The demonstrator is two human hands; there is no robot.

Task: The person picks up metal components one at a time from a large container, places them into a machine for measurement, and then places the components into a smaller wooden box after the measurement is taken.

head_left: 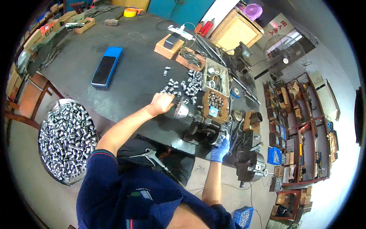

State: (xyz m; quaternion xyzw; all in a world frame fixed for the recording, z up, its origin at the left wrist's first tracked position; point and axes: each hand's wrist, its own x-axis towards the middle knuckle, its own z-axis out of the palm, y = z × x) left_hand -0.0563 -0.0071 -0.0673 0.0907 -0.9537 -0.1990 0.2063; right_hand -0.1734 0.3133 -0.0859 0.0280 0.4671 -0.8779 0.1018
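Note:
My bare left hand [163,103] is curled closed beside the silver chuck [182,110] of a dark bench-mounted spindle fixture [202,130]. What its fingers hold, if anything, is hidden. Just beyond that hand, small shiny metal fittings [193,83] lie loose on the dark workbench [141,78]. My right hand [220,149], in a blue glove, is closed around the round metal end [218,139] at the fixture's right side. An open box of small metal parts [215,102] stands behind the fixture.
A large round pan of metal fittings [68,141] stands at my left, by a wooden chair [36,89]. An air blow gun [152,156] lies at the bench's near edge. Wrenches [238,137] and a larger chuck [251,166] are at the right. A phone [104,70] rests on the bench.

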